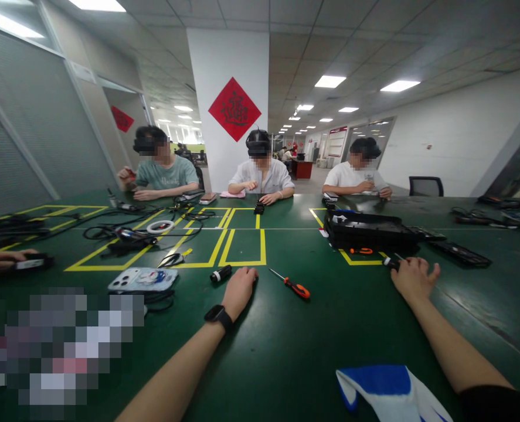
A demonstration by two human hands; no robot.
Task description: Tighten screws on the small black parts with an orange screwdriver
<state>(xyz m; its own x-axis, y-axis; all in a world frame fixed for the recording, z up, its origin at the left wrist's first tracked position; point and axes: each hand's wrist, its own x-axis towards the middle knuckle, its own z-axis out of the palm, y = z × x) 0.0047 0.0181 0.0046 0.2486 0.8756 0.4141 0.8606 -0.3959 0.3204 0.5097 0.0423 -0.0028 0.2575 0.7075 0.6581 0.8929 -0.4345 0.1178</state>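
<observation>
My left hand [241, 287], with a black watch on the wrist, rests on the green table, its fingers curled down. Just left of it lies a short black cylinder with a white band [221, 274]. An orange and black screwdriver [297, 287] lies to its right, the tip pointing back and left. Farther right, my right hand [413, 278] is at a small black and white piece [390, 263], thumb and fingers around its near end; a thin metal shaft shows beside the fingers. What the left fingers may hold is hidden.
A black tray [369, 230] stands back right, an orange-handled tool [360, 251] before it. A phone [143, 279] and tangled cables [132, 237] lie left. A blue and white cloth [383, 384] is at the near edge. Three people sit opposite; another person's hand [4, 262] is far left.
</observation>
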